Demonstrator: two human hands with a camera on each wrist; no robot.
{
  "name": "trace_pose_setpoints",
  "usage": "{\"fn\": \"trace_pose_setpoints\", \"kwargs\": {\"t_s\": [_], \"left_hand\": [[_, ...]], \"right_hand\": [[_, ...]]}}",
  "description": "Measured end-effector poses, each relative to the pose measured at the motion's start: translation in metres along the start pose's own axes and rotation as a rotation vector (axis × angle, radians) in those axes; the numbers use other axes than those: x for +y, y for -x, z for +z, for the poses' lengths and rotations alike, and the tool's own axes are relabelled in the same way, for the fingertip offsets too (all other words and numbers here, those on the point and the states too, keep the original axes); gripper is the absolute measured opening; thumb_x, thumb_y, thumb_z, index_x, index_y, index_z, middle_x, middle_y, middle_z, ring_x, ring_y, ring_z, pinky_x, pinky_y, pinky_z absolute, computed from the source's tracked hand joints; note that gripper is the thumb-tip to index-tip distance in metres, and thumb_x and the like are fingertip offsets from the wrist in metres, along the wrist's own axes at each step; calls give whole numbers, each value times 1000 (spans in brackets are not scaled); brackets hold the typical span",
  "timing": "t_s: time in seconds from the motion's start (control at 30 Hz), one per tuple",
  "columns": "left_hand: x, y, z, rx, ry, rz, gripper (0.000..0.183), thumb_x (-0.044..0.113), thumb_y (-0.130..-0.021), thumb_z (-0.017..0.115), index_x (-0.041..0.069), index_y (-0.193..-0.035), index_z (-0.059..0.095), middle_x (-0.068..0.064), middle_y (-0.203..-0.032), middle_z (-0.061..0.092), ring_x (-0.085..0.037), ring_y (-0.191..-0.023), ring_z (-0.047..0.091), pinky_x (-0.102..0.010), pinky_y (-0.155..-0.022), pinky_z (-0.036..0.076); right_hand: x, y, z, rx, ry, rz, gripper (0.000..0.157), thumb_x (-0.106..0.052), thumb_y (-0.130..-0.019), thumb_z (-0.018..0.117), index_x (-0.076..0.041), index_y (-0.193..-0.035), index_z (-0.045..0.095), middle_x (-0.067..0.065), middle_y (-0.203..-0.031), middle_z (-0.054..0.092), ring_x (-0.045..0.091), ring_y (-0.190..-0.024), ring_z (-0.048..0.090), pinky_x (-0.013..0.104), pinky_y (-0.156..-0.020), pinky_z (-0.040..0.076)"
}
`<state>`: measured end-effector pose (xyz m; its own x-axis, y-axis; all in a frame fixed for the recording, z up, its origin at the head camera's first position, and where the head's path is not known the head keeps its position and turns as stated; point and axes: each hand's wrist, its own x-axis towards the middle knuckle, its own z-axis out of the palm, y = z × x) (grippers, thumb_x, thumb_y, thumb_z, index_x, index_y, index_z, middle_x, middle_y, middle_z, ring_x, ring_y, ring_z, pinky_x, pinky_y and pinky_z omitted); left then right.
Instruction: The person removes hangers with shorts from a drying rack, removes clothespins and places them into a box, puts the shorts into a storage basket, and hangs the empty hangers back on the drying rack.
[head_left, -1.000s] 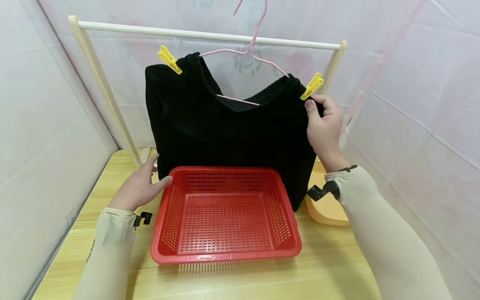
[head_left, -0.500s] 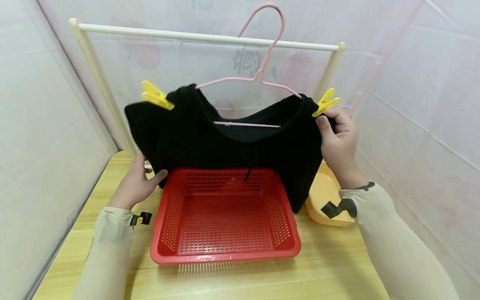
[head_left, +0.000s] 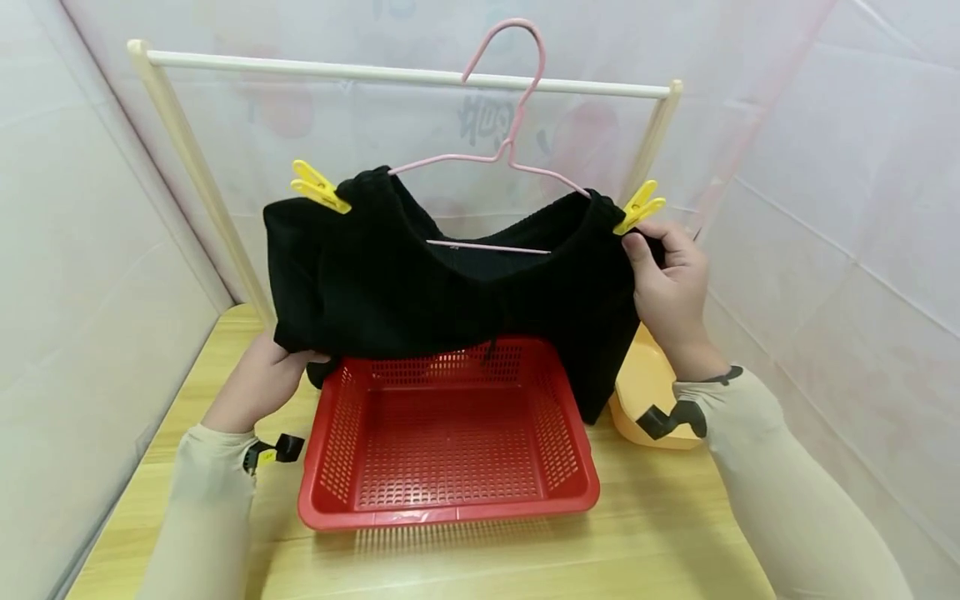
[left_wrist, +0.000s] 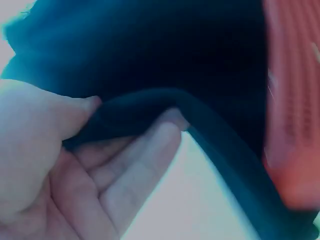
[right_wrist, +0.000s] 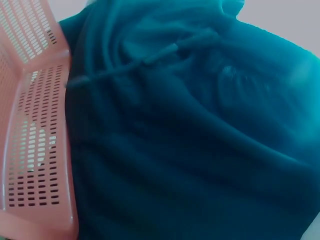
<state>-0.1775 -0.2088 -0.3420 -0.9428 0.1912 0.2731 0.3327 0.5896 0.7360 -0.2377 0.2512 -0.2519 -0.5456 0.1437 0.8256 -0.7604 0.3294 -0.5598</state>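
A black garment with a dangling cord hangs on a pink hanger. A yellow clothespin clips its left shoulder and another yellow clothespin its right. My left hand grips the garment's lower left edge; in the left wrist view, the thumb lies over the cloth and the fingers beneath. At the upper right, my right hand pinches the cloth beside the clothespin. The hanger's hook overlaps the white rod; whether they touch, I cannot tell. The right wrist view shows cloth, not the hand.
Below and in front of the garment stands a red perforated basket on the wooden table. A yellow container sits to its right, partly behind the garment. Pale curtains surround the table, and the rack's wooden post rises at left.
The hanger and the garment's top have come down, bringing the whole hook into view. My left hand has gone from beside the garment to holding its edge. The right hand has kept its pinch.
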Motion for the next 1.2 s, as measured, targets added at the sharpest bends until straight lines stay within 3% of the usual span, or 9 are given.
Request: {"fn": "trace_pose_setpoints", "kwargs": {"t_s": [0.13, 0.23, 0.4, 0.5, 0.63, 0.77, 0.9, 1.07, 1.2], "left_hand": [[19, 8, 2, -23, 85, 123, 22, 13, -109, 53, 10, -112, 75, -6, -117, 71, -7, -104, 62, -21, -91, 47], [35, 16, 6, -175, 178, 212, 17, 9, -107, 57, 8, -111, 73, -6, -108, 73, -7, -99, 66, -21, -89, 51], [53, 29, 9, -524, 159, 152, 17, 27, -102, 68, 15, -113, 70, 0, -105, 74, -15, -92, 68, -32, -81, 56], [52, 28, 8, -569, 64, 97, 20, 33, -101, 68, 19, -115, 71, 5, -102, 73, -15, -88, 68, -31, -78, 56], [41, 22, 0, -370, -79, -34, 24, 32, -105, 60, 13, -114, 72, 4, -87, 71, -16, -77, 66, -33, -69, 54], [33, 20, -10, 89, -186, -210, 26, 32, -103, 56, 9, -107, 67, -1, -82, 65, -16, -70, 58, -32, -63, 45], [32, 18, -11, 451, -62, -150, 31, 15, -94, 60, 8, -123, 57, -4, -106, 60, -17, -90, 56, -27, -72, 42], [34, 16, -9, 419, -21, 123, 39, 1, -91, 61, 6, -130, 63, -7, -121, 65, -11, -103, 55, -20, -87, 39], [35, 16, -7, 355, -58, 222, 21, 8, -96, 70, 9, -117, 71, -5, -111, 72, -6, -94, 58, -17, -85, 39]], "right_hand": [[-6, -3, 6, 25, 42, 5, 4, 4, -95, 69, 4, -95, 73, -4, -91, 69, 7, -92, 62, 22, -87, 46], [-8, -4, 9, 40, 50, 4, 11, 11, -94, 68, 2, -93, 73, -4, -90, 68, 6, -92, 61, 22, -87, 46], [-1, -5, 8, 27, 34, -5, 14, 11, -93, 69, -2, -93, 74, 1, -91, 68, 8, -94, 61, 23, -89, 46], [1, -5, 5, -13, 27, -29, 13, 12, -93, 68, -1, -93, 73, 0, -92, 67, 8, -95, 61, 23, -89, 46], [-1, -2, 1, -95, 44, -90, 4, 16, -91, 67, 12, -91, 67, -5, -93, 66, 7, -97, 57, 24, -91, 43], [-7, 2, 1, -167, 69, -139, 5, 16, -89, 68, 16, -90, 63, -3, -93, 65, 6, -98, 55, 25, -92, 41], [-3, 5, 0, -192, 81, -145, 7, 16, -89, 69, 15, -89, 62, 3, -91, 62, 5, -98, 55, 24, -91, 41], [4, 3, -1, -200, 82, -140, 7, 16, -88, 70, 13, -90, 64, 4, -92, 62, 7, -97, 56, 24, -92, 42], [6, 3, -1, -240, 91, -166, 9, 16, -88, 70, 8, -90, 67, 8, -92, 64, 9, -97, 57, 25, -91, 42]]}}
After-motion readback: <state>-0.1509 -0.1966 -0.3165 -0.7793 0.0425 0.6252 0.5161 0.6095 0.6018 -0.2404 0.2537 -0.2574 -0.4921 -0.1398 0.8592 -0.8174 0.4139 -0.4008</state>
